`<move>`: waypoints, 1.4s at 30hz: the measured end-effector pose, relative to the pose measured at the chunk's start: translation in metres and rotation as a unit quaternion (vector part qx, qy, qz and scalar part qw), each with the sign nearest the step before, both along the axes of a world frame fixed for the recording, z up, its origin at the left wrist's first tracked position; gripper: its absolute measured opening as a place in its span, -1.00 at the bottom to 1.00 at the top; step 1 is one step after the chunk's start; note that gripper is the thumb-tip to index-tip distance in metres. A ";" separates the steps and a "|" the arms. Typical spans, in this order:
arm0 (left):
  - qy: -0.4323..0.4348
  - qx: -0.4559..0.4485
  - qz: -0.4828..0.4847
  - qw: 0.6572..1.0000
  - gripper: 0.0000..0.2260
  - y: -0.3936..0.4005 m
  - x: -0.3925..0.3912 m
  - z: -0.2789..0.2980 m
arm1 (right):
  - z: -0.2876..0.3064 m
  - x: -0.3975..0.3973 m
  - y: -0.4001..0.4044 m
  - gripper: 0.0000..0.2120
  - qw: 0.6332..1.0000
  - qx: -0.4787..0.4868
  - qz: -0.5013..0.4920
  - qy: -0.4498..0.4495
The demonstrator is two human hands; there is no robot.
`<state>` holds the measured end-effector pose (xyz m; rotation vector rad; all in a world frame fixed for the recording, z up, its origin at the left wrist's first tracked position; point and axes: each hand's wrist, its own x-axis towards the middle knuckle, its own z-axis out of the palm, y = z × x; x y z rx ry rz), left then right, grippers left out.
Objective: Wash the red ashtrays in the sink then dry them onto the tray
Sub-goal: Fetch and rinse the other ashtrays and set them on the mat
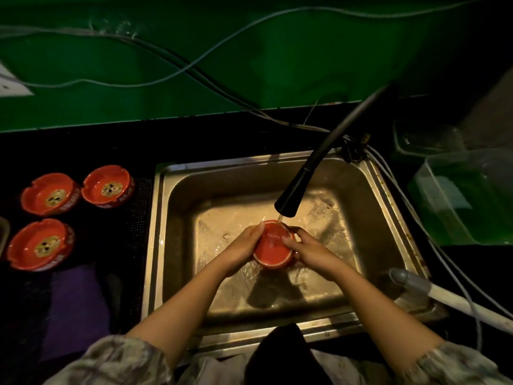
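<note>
Head view, and we start at the far left: three red ashtrays (50, 193) (108, 187) (41, 245) sit upright on the dark counter, apart from the sink (369, 207); whether they rest on the tray we cannot tell in this light. A purple cloth (75, 307) lies just below them. Moving right, our left hand (241, 250) curls round the left side of a fourth ashtray (273, 245), held bottom-up over the wet sink floor. A thin stream from the black faucet (288, 202) lands on its base. Our right hand (311, 250) grips the opposite side, fingers wrapped on the rim. Further right stand clear tubs (469, 195), and a grey handle (408, 282) lies on the sink's edge. We judge the main risk is slipping: wet, glossy ceramic may slide from our fingers and chip on steel. Water hitting the upturned base could also splash onto the counter.
</note>
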<state>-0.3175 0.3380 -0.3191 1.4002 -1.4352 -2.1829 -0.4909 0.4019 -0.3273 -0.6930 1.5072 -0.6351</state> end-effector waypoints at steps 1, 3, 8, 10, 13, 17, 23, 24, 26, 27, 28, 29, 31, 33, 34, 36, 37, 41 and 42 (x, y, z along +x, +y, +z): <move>0.003 -0.010 0.017 1.000 -0.68 0.001 0.001 -0.002 | -0.003 0.001 -0.002 -0.59 0.998 0.019 -0.038 -0.043; 0.014 -0.015 0.031 0.999 -0.63 0.001 0.005 -0.008 | -0.009 0.001 -0.006 -0.61 0.994 0.038 -0.075 -0.075; 0.023 -0.076 -0.039 0.996 -0.10 -0.003 0.015 -0.015 | -0.001 -0.005 -0.013 -0.46 0.995 0.029 -0.031 -0.088; 0.027 -0.095 -0.056 0.994 0.02 -0.006 0.015 -0.018 | 0.002 -0.011 -0.015 -0.24 0.999 -0.008 0.044 -0.020; 0.030 -0.134 -0.045 0.990 -0.01 -0.009 0.012 -0.020 | 0.003 -0.014 -0.016 -0.02 0.992 -0.057 0.105 0.045; 0.028 -0.197 -0.048 0.979 -0.02 -0.012 0.010 -0.021 | -0.006 -0.006 -0.009 0.10 0.989 -0.115 0.058 0.068; -0.009 -0.313 -0.084 0.946 -0.08 -0.019 0.008 -0.013 | -0.015 0.002 0.002 0.05 0.983 -0.170 -0.018 0.064; -0.027 -0.332 -0.096 0.938 -0.07 -0.021 0.009 -0.013 | -0.014 0.001 0.002 0.05 0.986 -0.157 -0.014 0.053; -0.060 -0.356 -0.115 0.925 -0.04 -0.025 0.010 -0.012 | -0.010 -0.004 -0.001 0.02 0.990 -0.134 0.011 0.032; -0.068 -0.355 -0.118 0.925 -0.04 -0.026 0.010 -0.011 | -0.010 -0.007 -0.004 0.01 0.991 -0.124 0.030 0.032; -0.071 -0.345 -0.116 0.929 -0.05 -0.026 0.011 -0.010 | -0.007 -0.009 -0.007 -0.01 0.991 -0.117 0.051 0.035; -0.071 -0.328 -0.111 0.935 -0.07 -0.026 0.012 -0.009 | -0.005 -0.011 -0.011 -0.03 0.991 -0.108 0.073 0.041; -0.063 -0.290 -0.095 0.950 -0.09 -0.023 0.015 -0.010 | 0.004 -0.015 -0.019 -0.09 0.987 -0.089 0.119 0.062; -0.051 -0.250 -0.072 0.964 -0.07 -0.018 0.018 -0.015 | 0.014 -0.019 -0.026 -0.10 0.978 -0.079 0.166 0.097; -0.045 -0.233 -0.058 0.970 -0.06 -0.015 0.019 -0.018 | 0.019 -0.019 -0.029 -0.09 0.973 -0.077 0.184 0.115; -0.030 -0.214 -0.038 0.976 -0.05 -0.008 0.018 -0.022 | 0.027 -0.016 -0.033 -0.05 0.962 -0.087 0.201 0.163; -0.026 -0.214 -0.032 0.976 -0.04 -0.006 0.017 -0.024 | 0.030 -0.014 -0.033 -0.04 0.954 -0.095 0.205 0.197; 0.000 -0.237 -0.017 0.971 -0.03 0.001 0.011 -0.021 | 0.036 -0.005 -0.023 -0.06 0.929 -0.152 0.179 0.286; 0.005 -0.244 -0.016 0.970 -0.04 0.001 0.010 -0.019 | 0.033 -0.004 -0.018 -0.05 0.928 -0.173 0.165 0.286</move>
